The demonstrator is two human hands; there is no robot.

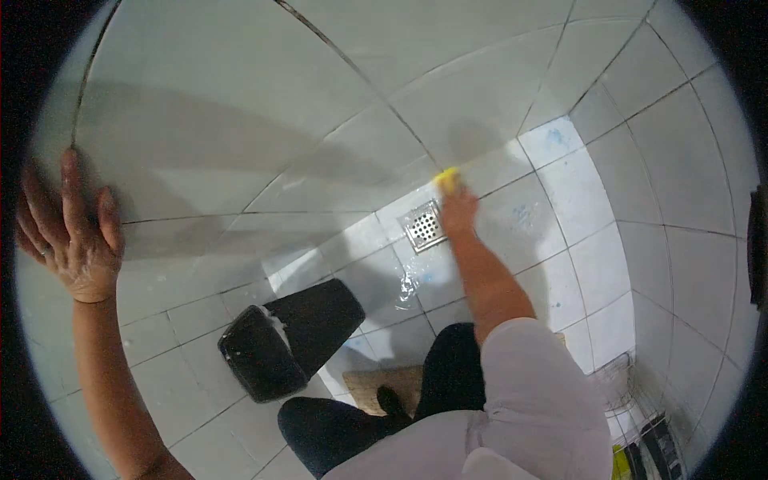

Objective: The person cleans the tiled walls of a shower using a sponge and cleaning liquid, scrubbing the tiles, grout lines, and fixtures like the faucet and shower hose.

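Observation:
My right hand [458, 210] grips a yellow sponge [446, 178], pressing it against the bottom of the tiled wall [360, 172] where it meets the floor. Most of the sponge's lower part is hidden by my fingers. Just left of that wrist lies a square metal floor drain [424, 226] with round holes. Far to the left, my left hand [76, 232] rests flat on the wall tiles with its fingers spread, holding nothing. Wet patches and bluish smears [524, 214] mark the white floor tiles [500, 256].
A black bin [328, 320] with white suds along its rim stands left of my knees. Below me is a tan mat [364, 388]. At the lower right, a wire rack [616, 384] holds several items. A dark object [756, 248] hangs at the right edge.

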